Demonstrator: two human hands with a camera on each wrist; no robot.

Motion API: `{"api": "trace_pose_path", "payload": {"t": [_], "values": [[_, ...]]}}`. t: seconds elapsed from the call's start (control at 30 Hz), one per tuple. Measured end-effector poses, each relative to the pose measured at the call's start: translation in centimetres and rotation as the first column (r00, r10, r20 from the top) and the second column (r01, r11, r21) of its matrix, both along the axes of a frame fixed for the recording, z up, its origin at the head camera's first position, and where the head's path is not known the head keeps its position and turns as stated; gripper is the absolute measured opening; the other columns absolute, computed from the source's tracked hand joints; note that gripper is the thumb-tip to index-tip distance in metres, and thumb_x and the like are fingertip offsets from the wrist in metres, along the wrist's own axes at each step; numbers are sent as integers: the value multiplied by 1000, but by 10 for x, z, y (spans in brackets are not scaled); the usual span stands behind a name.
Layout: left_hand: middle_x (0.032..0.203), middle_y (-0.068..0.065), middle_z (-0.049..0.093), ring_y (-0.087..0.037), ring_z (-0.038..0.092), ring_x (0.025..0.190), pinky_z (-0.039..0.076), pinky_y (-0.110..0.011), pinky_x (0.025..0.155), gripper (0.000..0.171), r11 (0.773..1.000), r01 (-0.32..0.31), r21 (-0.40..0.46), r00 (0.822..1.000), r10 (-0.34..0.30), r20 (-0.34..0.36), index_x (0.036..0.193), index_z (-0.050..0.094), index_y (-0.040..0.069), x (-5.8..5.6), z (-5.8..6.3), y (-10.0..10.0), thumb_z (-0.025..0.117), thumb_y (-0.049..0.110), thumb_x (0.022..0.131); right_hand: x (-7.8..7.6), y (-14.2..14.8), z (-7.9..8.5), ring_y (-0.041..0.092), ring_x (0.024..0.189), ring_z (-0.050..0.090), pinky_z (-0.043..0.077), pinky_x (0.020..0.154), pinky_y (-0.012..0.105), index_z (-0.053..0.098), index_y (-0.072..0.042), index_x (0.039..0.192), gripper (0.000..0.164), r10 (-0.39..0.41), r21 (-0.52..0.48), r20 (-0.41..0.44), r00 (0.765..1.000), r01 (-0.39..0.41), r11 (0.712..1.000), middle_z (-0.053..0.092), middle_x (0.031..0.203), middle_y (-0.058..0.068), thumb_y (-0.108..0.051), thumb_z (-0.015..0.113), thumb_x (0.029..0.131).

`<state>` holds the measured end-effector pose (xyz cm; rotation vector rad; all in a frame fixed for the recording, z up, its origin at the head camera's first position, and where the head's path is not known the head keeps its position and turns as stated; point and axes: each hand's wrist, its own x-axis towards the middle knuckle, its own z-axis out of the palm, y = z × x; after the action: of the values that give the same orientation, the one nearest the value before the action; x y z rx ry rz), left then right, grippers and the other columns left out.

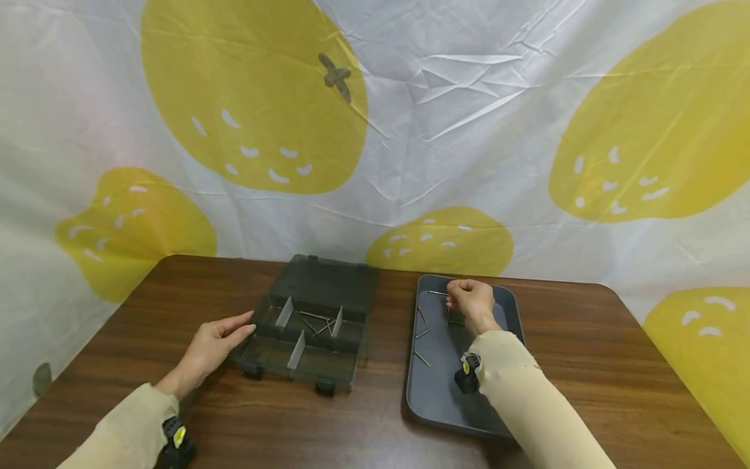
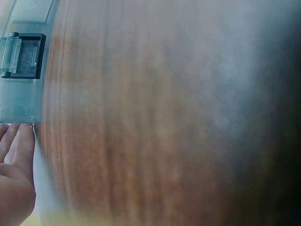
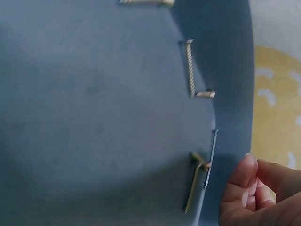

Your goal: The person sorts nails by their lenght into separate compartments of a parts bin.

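Head view: left hand [image 1: 213, 344] at the left edge of an open, translucent grey-green plastic case [image 1: 266, 355] on a brown wood-grain surface [image 1: 351, 433]; fingers extended, tips touching that edge, not clenched. Lid [image 1: 334, 280] swung back on the far side, two black latches [image 1: 324, 385] along the near side, pale upright dividers [image 1: 297, 350] inside. Several slim metal fasteners [image 1: 316, 317] lying crisscross in the middle compartment of the far row. To the right, apart from the case, a dark grey rectangular tray with rounded corners [image 1: 439, 404], with more thin metal fasteners [image 1: 422, 358] scattered along its left side and far end. Right hand [image 1: 473, 305] above the tray's far end, fingers curled with tips brought together; cannot tell whether grasping a fastener. Beige sleeves [image 1: 527, 384] on both arms; behind, a white cloth with yellow fruit shapes [image 1: 410, 176].

Left wrist view: straight fingers against one edge of the case, beside a corner; one latch visible, much of the surface blurred.

Right wrist view: gold-coloured, twisted-shank fasteners and a thin silver one [image 3: 211, 157] near the tray wall; thumb and fingertips meeting just beside the silver one, contents of the pinch unclear.
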<state>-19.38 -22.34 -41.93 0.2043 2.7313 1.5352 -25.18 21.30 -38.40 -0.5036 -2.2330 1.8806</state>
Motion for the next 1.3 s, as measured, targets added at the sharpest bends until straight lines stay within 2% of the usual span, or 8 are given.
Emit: {"api": "trace_pose_path", "payload": {"t": [0.2, 0.4, 0.5, 0.73, 1.1, 1.3], "values": [[138, -20, 46, -38, 44, 127, 42, -51, 99, 51, 1000, 5, 8, 1000, -5, 11, 136, 48, 0, 1, 1, 0, 56, 31, 96, -2, 9, -7, -1, 48, 55, 50, 49, 14, 63, 14, 102, 20, -29, 89, 9, 1000, 29, 996, 61, 67, -2, 0, 59, 87], [137, -20, 47, -38, 44, 127, 41, -51, 100, 52, 1000, 5, 10, 1000, -5, 14, 136, 49, 0, 1, 0, 0, 56, 32, 95, 0, 17, -10, -3, 45, 54, 50, 49, 14, 67, 10, 101, 20, -33, 213, 68, 997, 18, 977, 60, 61, -6, -5, 62, 88], [137, -20, 47, -37, 44, 127, 42, -50, 100, 52, 1000, 2, 7, 1000, -3, 16, 135, 49, 0, 1, 0, 0, 56, 33, 95, 1, 19, -13, -2, 46, 55, 51, 50, 15, 66, 11, 103, 21, -23, 222, 81, 996, 4, 975, 62, 62, -4, -4, 62, 89], [138, -18, 47, -36, 43, 129, 41, -50, 101, 53, 1000, 2, 12, 1000, -2, 23, 136, 49, 1, 1, 0, -1, 56, 34, 95, -1, 20, -18, 0, 49, 56, 52, 50, 16, 66, 12, 105, 22, 13, 249, 58, 998, -27, 968, 70, 76, 10, -2, 62, 88], [137, -19, 47, -36, 44, 128, 40, -50, 101, 52, 1000, -4, 8, 1000, 4, 12, 135, 49, 0, 1, 1, 0, 57, 31, 95, -6, 20, -20, -1, 45, 54, 47, 46, 14, 70, 9, 97, 17, 13, 342, 68, 998, -35, 939, 71, 73, 8, -3, 64, 86], [138, -20, 46, -37, 43, 129, 40, -51, 101, 53, 1000, -2, 6, 1000, 2, 26, 136, 48, 0, 1, 2, 0, 56, 33, 95, -7, 21, -20, -2, 45, 54, 48, 46, 14, 69, 11, 97, 18, 26, 344, 62, 998, -45, 938, 72, 74, 11, -1, 64, 86]]}}
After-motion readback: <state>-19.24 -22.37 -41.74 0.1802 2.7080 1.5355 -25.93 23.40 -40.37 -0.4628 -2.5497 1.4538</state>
